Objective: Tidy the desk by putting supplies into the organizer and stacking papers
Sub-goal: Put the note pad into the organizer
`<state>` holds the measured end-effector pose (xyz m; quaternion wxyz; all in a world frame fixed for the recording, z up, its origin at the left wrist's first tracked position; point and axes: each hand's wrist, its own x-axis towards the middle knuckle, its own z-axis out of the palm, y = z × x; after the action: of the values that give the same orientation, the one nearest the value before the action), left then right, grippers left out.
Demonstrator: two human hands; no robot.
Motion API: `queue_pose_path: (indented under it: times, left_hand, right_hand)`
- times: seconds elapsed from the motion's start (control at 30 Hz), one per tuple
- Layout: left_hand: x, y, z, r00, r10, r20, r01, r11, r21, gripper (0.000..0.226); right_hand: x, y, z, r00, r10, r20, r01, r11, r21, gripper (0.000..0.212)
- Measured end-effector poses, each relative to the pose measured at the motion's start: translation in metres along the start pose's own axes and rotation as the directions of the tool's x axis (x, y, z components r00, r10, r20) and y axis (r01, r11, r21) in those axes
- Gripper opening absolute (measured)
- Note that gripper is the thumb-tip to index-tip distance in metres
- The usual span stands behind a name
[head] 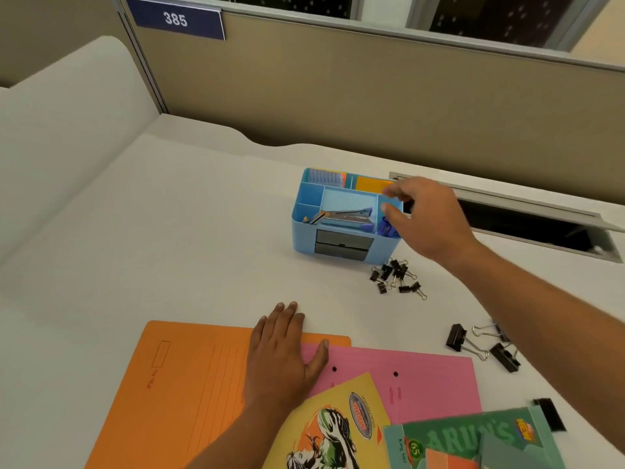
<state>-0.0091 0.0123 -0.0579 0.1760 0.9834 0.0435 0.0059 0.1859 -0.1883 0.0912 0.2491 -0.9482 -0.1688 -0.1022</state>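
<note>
Hovering right hand (429,218), loose-fingered, over organizer (304,228).

White tabletop (176,238) left of the light-blue plastic organizer (304,231) is open. Black binder clips (395,275) crowd its front-right corner; larger black clips (480,343) block the right lane.

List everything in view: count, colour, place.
organizer: 1, blue, desk centre
stapler: 1, silver and blue, in organizer's middle tray
small binder clips: a cluster, black, in front of organizer
large binder clips: about 3, black, right
orange folder: 1, near left
pink folder: 1, overlapping orange
yellow notebook: 1, on folders
green notebook: 1, bottom right
left hand: flat on folders
right hand: over organizer's right end, fingers open
</note>
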Motion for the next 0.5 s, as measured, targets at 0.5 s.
queue_pose_path:
  times: [0.5]
  left_hand:
    - [-0.002,0.002,0.004,0.997,0.013,-0.073,-0.012,1.0,0.022,0.068]
  right_hand:
    - [-0.262,0.052,0.02,0.924,0.291,0.246,-0.295,0.955,-0.024,0.063]
